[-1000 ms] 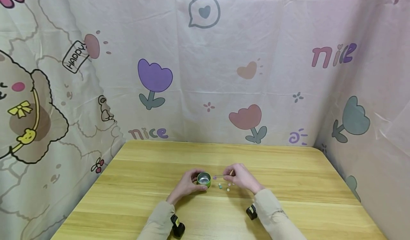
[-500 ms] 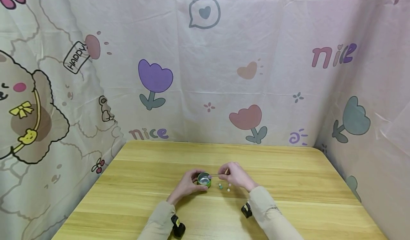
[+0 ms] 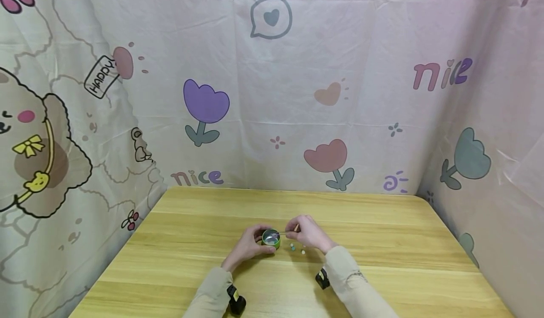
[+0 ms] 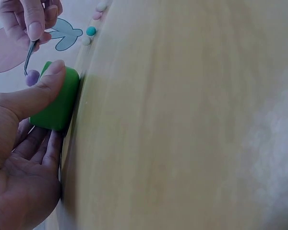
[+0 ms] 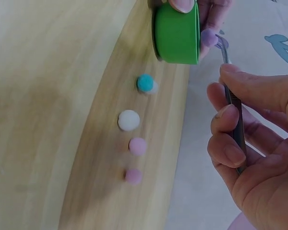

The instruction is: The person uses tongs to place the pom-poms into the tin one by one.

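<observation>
My left hand (image 3: 248,243) holds a small green round tin (image 5: 176,37) on the table, fingers and thumb around its sides. The tin's open top shows a silvery inside in the head view. My right hand (image 3: 308,233) pinches tweezers (image 5: 236,124) with a dark handle and a thin bent metal tip. At that tip a small purple ball (image 5: 209,38) is held, by the tin's open mouth. Several small balls lie on the table right of the tin: a teal ball (image 5: 145,83), a white ball (image 5: 129,120) and pink balls (image 5: 138,146) among them.
The wooden table (image 3: 204,214) stands against a printed cloth (image 3: 272,96) at the back and sides. Black wrist-worn devices (image 3: 235,303) sit at both sleeves. Another pale ball (image 5: 155,87) is partly hidden behind the teal one.
My right hand has moved left, carrying the tweezers and purple ball from right of the tin to its open mouth. My left hand and the tin have stayed in place.
</observation>
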A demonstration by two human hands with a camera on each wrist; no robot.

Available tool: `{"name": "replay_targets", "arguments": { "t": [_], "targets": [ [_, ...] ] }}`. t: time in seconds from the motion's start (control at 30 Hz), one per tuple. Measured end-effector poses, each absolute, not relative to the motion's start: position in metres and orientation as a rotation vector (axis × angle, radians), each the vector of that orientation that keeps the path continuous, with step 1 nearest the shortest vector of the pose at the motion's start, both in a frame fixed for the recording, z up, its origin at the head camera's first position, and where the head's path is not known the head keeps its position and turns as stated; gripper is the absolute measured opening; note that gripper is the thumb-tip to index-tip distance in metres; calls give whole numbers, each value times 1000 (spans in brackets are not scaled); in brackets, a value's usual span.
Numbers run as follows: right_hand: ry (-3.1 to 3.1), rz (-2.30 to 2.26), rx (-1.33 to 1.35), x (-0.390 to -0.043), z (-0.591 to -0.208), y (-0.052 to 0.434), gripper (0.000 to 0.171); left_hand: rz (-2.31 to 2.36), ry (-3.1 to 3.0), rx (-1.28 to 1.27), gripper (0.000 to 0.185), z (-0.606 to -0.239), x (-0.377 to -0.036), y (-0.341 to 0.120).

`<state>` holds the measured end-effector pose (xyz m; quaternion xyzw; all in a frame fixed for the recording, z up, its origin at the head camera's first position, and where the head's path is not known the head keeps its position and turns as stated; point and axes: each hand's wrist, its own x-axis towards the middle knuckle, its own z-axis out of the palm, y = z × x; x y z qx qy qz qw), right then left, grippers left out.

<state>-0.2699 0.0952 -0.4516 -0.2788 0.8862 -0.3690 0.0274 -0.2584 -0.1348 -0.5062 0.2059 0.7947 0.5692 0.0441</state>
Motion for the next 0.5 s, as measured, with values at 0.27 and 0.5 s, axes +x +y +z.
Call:
{"name": "replay_targets", "arguments": {
  "t": [0.27, 0.5],
  "targets": [
    [2748, -1138, -871, -271, -452, 93, 5, 1746, 2421, 638, 59, -508, -259, -135],
    [2747, -1134, -849, -271, -452, 94, 6, 1742, 2431, 636, 60, -508, -259, -135]
  ]
}}
